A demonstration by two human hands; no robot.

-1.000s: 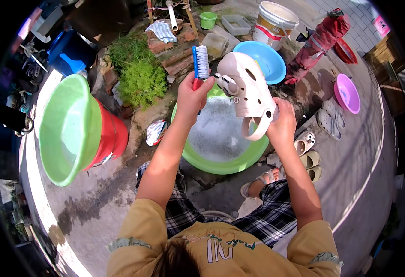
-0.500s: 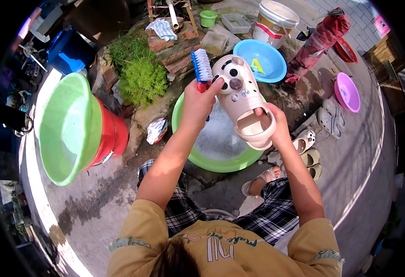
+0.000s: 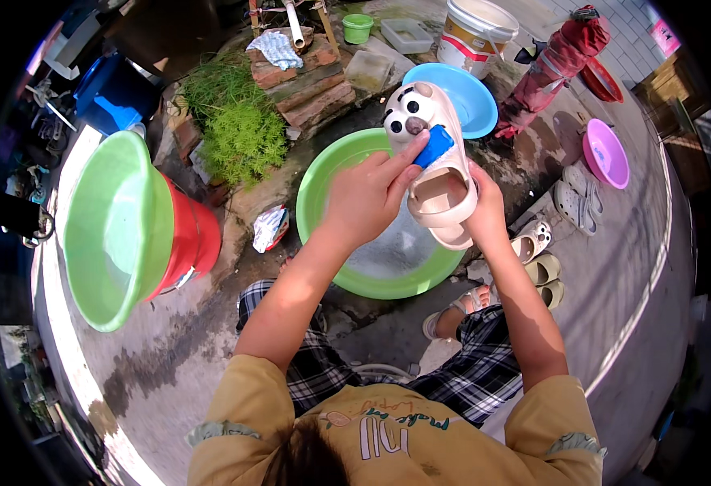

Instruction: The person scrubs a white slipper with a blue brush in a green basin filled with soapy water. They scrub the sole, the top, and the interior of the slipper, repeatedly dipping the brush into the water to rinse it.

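My left hand (image 3: 363, 201) is closed around a scrub brush (image 3: 434, 146), whose blue back faces up. The brush's bristle side is turned down against the upper of a cream clog (image 3: 446, 217). Black and white eyes and a brown nose decorate the clog's toe, which points away from me. My right hand (image 3: 485, 206) grips the clog by its right side near the heel, fingers partly hidden behind it. Beneath both hands a green basin (image 3: 392, 288) holds sudsy water.
On the left, a large green basin (image 3: 88, 243) leans on a red bucket (image 3: 193, 243). Ahead are a blue basin (image 3: 477, 105), bricks (image 3: 315, 85) and a plant (image 3: 246, 134). To the right sit grey clogs (image 3: 570, 206), more shoes (image 3: 543, 271) and a purple basin (image 3: 606, 154).
My left hand has turned the brush over and brought it right, onto the clog's upper; before, its bristles showed beside the clog. The right hand keeps its hold, with the clog slightly tilted.
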